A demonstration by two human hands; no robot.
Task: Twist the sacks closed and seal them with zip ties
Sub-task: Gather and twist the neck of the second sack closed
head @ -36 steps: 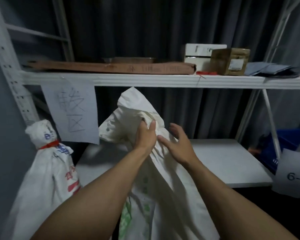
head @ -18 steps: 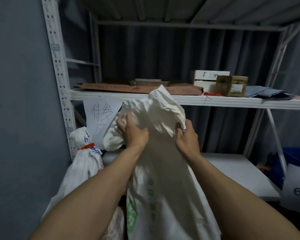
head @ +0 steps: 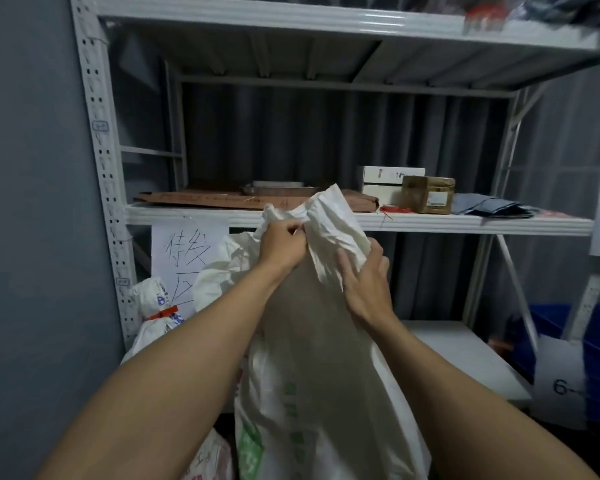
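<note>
At frame centre, both my hands, left hand (head: pixel 280 244) and right hand (head: pixel 364 277), clutch the white sack (head: pixel 326 375) mouth, gathering it; next I'd twist, then fetch a red zip tie (head: pixel 395 209).

Matt, creased woven-plastic sack (head: pixel 326 358)

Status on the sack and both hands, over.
Left hand and right hand both grip sack mouth. Mouth bunched, untied. Nothing in the way.
</note>
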